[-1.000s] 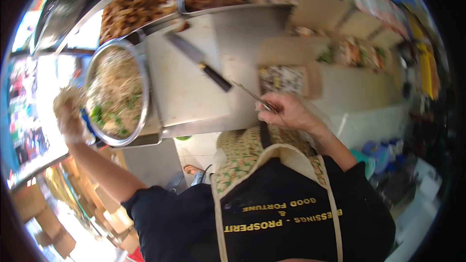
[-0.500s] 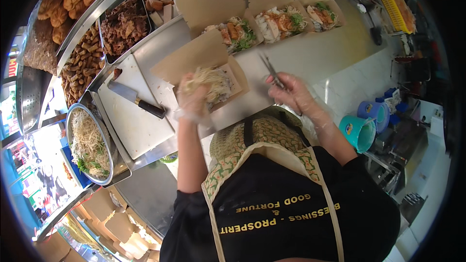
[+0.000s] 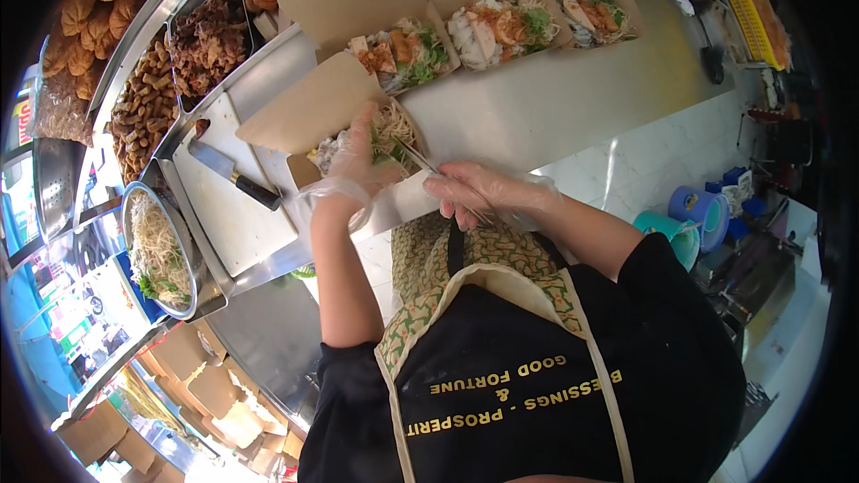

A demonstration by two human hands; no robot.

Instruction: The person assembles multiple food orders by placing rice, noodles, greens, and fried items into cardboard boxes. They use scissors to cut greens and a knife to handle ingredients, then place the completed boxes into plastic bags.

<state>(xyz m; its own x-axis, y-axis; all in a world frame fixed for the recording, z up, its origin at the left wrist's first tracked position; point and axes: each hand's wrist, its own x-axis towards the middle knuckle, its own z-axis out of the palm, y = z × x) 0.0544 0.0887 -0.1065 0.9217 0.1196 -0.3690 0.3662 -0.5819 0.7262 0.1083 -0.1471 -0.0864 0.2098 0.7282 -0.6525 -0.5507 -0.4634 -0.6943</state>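
My left hand [image 3: 353,154], in a clear plastic glove, is over the nearest open cardboard box [image 3: 309,107]. Its fingers stretch out across the food, touching it, and its palm side is hidden. Bean sprouts and green leaves [image 3: 392,132] lie beside the fingers, with white noodles [image 3: 327,150] on the other side. My right hand [image 3: 470,188], gloved too, is closed around metal scissors [image 3: 419,159]. Their blades point into the box's right side, close to the greens and my left hand.
Three open boxes of topped noodles [image 3: 501,31] stand along the back of the steel counter [image 3: 537,98]. To the left, a knife [image 3: 234,174] lies on a white cutting board [image 3: 228,224], near a bowl of sprouts [image 3: 161,250] and trays of fried food [image 3: 210,45].
My left hand has let the bundle of sprouts down into the box and its fingers have straightened. My right hand has brought the scissors left and down to the box.
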